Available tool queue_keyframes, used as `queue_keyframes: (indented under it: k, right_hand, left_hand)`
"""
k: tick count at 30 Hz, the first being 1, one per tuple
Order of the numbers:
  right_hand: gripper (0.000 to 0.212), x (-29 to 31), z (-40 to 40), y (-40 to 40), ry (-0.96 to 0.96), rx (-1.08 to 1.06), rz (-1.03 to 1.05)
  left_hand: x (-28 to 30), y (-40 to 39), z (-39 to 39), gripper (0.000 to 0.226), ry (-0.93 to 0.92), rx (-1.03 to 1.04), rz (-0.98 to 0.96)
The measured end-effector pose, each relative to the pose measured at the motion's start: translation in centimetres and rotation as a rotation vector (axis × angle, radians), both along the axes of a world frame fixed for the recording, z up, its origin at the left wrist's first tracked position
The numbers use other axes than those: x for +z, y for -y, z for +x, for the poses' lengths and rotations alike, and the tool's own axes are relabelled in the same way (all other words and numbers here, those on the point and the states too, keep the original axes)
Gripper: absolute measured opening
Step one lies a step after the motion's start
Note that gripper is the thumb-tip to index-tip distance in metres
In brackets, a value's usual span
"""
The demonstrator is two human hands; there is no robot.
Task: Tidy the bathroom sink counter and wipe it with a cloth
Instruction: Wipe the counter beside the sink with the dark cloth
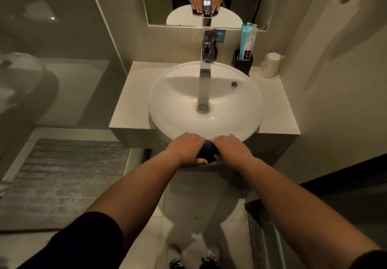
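A round white sink basin (173,109) stands on a pale counter (129,99), with a chrome faucet (206,67) over its drain. A dark blue cloth (207,150) lies pressed against the near front rim of the basin. My left hand (185,148) and my right hand (231,149) both rest palm-down on the cloth, side by side, with the thumbs wrapped under it. Most of the cloth is hidden beneath my hands.
A black holder (243,62) with a blue toothbrush packet (247,38) stands at the counter's back right, next to a white paper roll (269,64). A mirror (159,0) hangs above. A grey mat (62,176) lies on the floor to the left.
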State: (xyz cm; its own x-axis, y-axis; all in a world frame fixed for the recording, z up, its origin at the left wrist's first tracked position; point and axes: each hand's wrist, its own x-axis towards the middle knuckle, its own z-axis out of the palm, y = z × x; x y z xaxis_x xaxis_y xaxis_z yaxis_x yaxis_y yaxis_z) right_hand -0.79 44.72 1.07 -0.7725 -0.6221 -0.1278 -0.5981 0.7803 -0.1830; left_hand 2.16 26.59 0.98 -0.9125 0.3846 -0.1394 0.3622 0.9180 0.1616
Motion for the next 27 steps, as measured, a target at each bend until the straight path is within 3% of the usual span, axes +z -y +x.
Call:
queue_keyframes:
  k: [5,10,17,22,27]
  right_hand:
    - [0.025,0.0,0.3,-0.3,-0.005,-0.049,-0.023]
    - [0.021,2.7,-0.2,-1.5,0.061,-0.029,-0.08]
    - [0.021,8.2,-2.4,-0.8,0.118,0.032,-0.165]
    - [0.015,11.5,-4.0,3.1,0.078,0.152,-0.183]
    - [0.022,12.4,-6.9,8.5,0.083,0.261,-0.159]
  left_hand:
    - [0.0,-0.6,-0.4,0.025,0.007,0.051,-0.072]
    - [2.1,0.2,-0.2,0.015,0.048,0.023,-0.062]
    - [5.8,1.2,-0.2,0.018,0.16,0.175,0.123]
    - [7.3,2.5,0.2,0.043,0.162,0.355,0.297]
    - [8.2,6.3,-0.5,0.023,0.119,0.529,0.38]
